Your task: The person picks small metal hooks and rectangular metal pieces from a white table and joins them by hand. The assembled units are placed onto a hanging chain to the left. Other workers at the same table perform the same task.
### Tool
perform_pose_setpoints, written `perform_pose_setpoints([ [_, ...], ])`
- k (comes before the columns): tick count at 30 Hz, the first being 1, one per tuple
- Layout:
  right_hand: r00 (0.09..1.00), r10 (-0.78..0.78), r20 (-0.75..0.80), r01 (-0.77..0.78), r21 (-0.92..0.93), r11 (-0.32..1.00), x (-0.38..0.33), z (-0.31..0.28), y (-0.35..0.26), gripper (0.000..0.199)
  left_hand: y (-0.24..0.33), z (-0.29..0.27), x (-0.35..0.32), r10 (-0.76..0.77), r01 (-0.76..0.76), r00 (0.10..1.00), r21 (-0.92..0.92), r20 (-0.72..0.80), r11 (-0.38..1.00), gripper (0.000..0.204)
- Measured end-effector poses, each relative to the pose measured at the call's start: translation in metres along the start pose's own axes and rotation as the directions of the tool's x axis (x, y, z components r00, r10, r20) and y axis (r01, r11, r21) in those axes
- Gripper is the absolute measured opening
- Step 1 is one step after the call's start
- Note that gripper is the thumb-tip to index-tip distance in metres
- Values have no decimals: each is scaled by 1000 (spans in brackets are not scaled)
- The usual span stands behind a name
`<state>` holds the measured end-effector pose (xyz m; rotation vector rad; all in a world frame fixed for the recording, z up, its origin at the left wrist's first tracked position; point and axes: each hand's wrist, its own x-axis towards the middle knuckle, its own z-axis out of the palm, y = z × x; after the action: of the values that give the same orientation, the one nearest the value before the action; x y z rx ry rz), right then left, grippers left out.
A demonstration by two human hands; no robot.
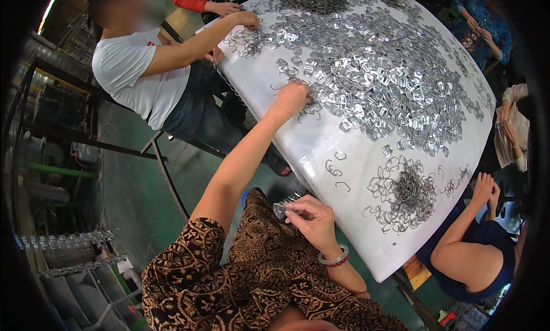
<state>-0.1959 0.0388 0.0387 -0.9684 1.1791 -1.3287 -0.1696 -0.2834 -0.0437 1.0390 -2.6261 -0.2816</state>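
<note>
My left hand (294, 97) reaches out over the table. Its fingers are curled down into a small heap of bent wire hooks (310, 111), and the fingertips are hidden, so what they pinch does not show. Close to my body, off the table's near edge, my right hand (314, 219) is closed, with thumb and fingers pinching a small shiny metal buckle (279, 209). Past my left hand spreads a large pile of flat silver buckles (395, 85). Several loose wire hooks (333, 168) lie nearer to me on the white tabletop (349, 208).
A dense heap of wire hooks (408, 188) sits at the table's right front. A person in a white shirt (134, 67) works at the left edge, an arm over hooks. Other people stand or sit around the far and right sides. A metal rack (74, 136) stands at left.
</note>
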Motion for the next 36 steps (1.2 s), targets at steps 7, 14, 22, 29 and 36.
perform_pose_setpoints([
  [7,999,-26,41,26,-5,1000,0,0,1,16,-9,-16,-39,-8,10,999,-60,31,998,8],
  [14,997,-25,66,24,12,1000,-3,8,5,16,-14,-41,-15,-14,12,1000,-134,-11,991,11],
  [22,996,-73,55,78,-98,992,-5,-1,3,19,-24,-63,21,-142,127,985,-152,-96,980,12],
  [29,989,-113,92,123,-114,986,6,-5,4,21,1,-20,2,-47,46,993,10,105,999,18],
  [36,997,-82,14,82,-78,994,-1,-1,-8,20,-16,-15,0,-166,168,986,-157,23,973,15],
])
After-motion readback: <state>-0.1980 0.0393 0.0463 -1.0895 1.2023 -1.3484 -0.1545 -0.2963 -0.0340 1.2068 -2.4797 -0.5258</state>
